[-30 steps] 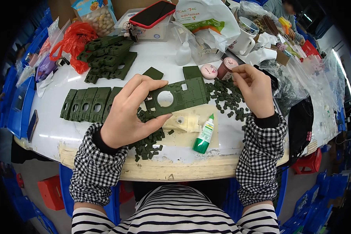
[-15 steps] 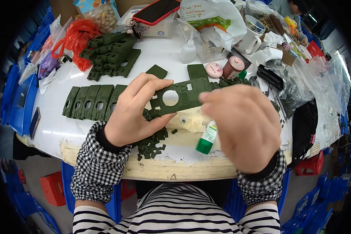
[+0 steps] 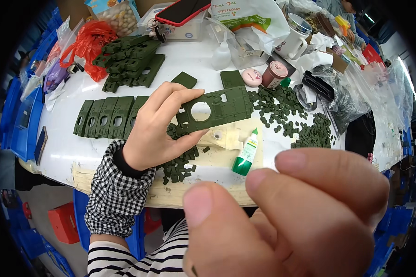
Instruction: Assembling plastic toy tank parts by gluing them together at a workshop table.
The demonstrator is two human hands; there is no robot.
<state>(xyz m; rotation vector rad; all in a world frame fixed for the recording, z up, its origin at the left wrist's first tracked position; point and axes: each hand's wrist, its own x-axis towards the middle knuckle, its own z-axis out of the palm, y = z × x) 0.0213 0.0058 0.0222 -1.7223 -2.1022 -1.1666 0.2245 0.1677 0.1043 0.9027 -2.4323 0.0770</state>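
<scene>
My left hand (image 3: pixel 159 131) holds a dark green plastic model tank hull plate (image 3: pixel 219 111) by its left end, thumb below and fingers above. The plate has a large round hole and small cut-outs. My right hand (image 3: pixel 300 207) looms large in front, close to the camera, fingers loosely curled and thumb apart from them. Nothing shows between its fingertips; its palm is partly hidden. Just past it, on a tape-covered patch, lies a glue bottle (image 3: pixel 246 154) with a green base and a green pointed tip. Small dark green pieces (image 3: pixel 178 168) lie heaped below my left hand.
Similar hull plates (image 3: pixel 105 117) stand in a row at left, with more stacked (image 3: pixel 131 62) behind. Loose green bits (image 3: pixel 282 108) spread at right. Farther back are a red bag (image 3: pixel 85 48), a phone (image 3: pixel 182 11), a squeeze bottle (image 3: pixel 222 56) and a white mug (image 3: pixel 292 45).
My right hand has come up from the plate's right end toward the camera, uncovering the glue bottle's tip and the loose green bits. My left hand keeps the plate nearly in place.
</scene>
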